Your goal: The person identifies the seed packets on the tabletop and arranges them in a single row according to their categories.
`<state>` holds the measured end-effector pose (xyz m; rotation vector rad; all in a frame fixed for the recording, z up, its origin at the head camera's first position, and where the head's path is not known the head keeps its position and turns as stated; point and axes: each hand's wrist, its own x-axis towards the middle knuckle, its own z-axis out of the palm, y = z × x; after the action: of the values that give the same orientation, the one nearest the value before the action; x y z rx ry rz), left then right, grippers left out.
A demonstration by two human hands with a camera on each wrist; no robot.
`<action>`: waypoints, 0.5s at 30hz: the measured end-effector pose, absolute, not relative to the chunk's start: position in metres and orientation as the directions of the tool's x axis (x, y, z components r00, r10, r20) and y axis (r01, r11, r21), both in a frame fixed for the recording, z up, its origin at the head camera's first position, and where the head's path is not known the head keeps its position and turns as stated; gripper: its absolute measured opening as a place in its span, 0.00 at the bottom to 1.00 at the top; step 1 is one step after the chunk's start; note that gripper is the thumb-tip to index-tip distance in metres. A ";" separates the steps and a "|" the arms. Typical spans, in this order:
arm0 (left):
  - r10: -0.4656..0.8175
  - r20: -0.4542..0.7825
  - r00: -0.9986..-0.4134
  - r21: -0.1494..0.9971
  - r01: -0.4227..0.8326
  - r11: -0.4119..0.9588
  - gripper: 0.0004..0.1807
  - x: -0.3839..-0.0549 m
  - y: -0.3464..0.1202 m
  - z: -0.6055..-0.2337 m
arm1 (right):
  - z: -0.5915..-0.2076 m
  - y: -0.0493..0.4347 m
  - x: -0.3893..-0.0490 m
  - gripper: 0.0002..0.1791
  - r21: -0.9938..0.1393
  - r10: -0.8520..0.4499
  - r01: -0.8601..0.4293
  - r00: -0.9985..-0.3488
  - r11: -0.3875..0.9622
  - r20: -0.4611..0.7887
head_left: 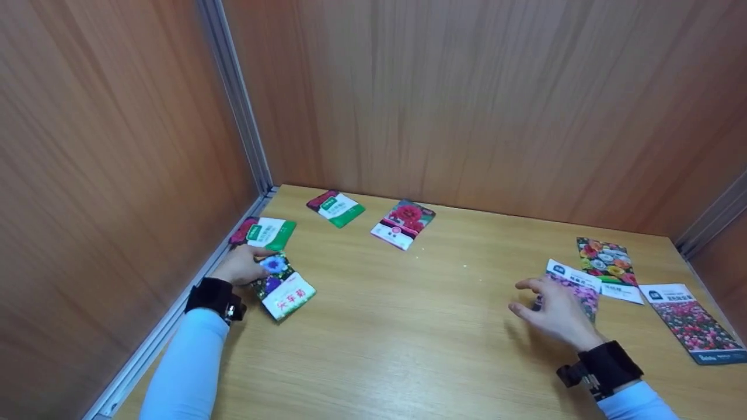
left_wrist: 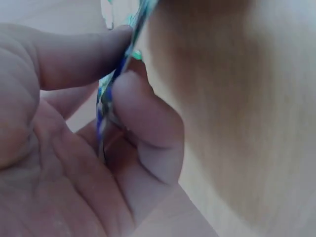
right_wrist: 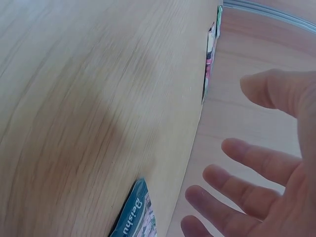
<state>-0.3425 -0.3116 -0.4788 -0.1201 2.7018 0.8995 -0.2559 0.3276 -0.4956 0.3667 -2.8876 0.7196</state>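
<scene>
At the left of the table, my left hand [head_left: 242, 265] pinches a seed packet with blue flowers [head_left: 286, 291] by its edge, between thumb and curled fingers. In the left wrist view that packet [left_wrist: 118, 74] shows almost edge-on. My right hand [head_left: 554, 312] hovers at the right with fingers spread and nothing in them. It partly hides a pink-flowered seed packet [head_left: 590, 297] in the head view. The right wrist view shows the corner of a packet [right_wrist: 136, 212] marked "Beishu" below the open fingers.
A green-and-white packet [head_left: 271, 232] lies just behind the left hand, another green-and-white packet [head_left: 344, 210] farther back. A red-flower packet [head_left: 404, 224] lies mid-back. Right: a multicoloured-flower packet [head_left: 608, 262] and a long pink-flower packet [head_left: 694, 324]. Wooden panels [head_left: 467, 105] enclose the table.
</scene>
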 end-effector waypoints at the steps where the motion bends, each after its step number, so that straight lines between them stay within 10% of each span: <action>1: 0.025 -0.295 -0.955 0.581 -0.159 0.798 0.33 -0.343 -0.309 -0.477 | -0.496 0.327 -0.256 0.27 -0.438 -0.199 -0.268 -0.960 0.858 0.198; 15: 0.193 -0.286 -0.938 0.682 -0.058 0.729 0.26 -0.353 -0.263 -0.463 | -0.498 0.317 -0.252 0.24 -0.488 -0.217 -0.268 -0.963 0.831 0.159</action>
<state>-0.3530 -0.2633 -0.4626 0.1052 2.5942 1.0405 -0.2517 0.3174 -0.4979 0.3871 -2.9128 0.7975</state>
